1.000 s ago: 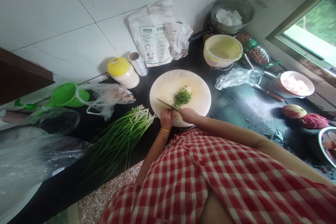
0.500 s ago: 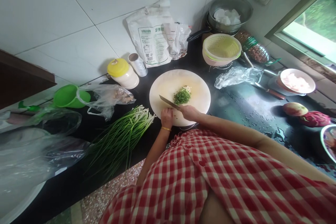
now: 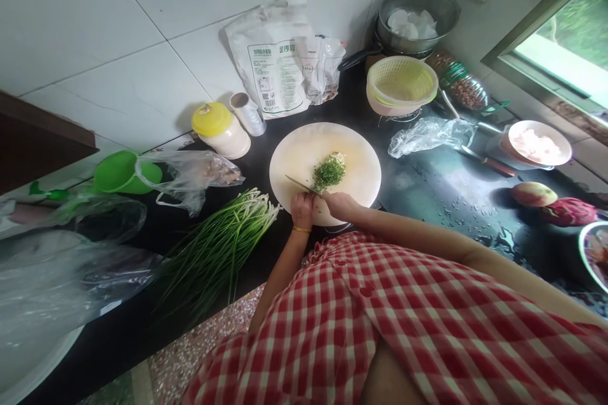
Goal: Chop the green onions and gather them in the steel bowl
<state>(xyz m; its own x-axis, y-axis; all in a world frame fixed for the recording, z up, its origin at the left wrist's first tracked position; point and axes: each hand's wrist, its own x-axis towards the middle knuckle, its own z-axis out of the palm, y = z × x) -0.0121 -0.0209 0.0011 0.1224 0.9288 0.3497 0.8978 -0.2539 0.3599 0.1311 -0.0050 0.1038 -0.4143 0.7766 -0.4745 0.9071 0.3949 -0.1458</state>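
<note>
My right hand (image 3: 342, 206) is closed round the handle of a kitchen knife (image 3: 297, 182), its blade pointing left over the near part of a round white cutting board (image 3: 289, 152). Close against the blade on the near side is my left hand (image 3: 303, 210), fingers curled down at the board's front edge; whatever they hold is hidden. A small heap of finely chopped green herbs (image 3: 329, 171), with pale bits at its far end, lies just beyond the knife. Left of the board, a large bunch of green onions (image 3: 223, 234) rests on the dark counter, white ends towards the board.
Behind the board stand a printed white bag (image 3: 278, 69), a yellow-lidded jar (image 3: 221, 130) and a plastic roll (image 3: 249, 115). A yellow colander (image 3: 403, 82), a crumpled plastic bag (image 3: 427, 137), another knife (image 3: 494, 164) and a dragon fruit (image 3: 570, 211) are on the right. A green bowl (image 3: 126, 172) sits left.
The blade has turned slightly and sits a little lower, closer to my left fingers. Both hands remain in nearly the same place; the whole view has shifted slightly.
</note>
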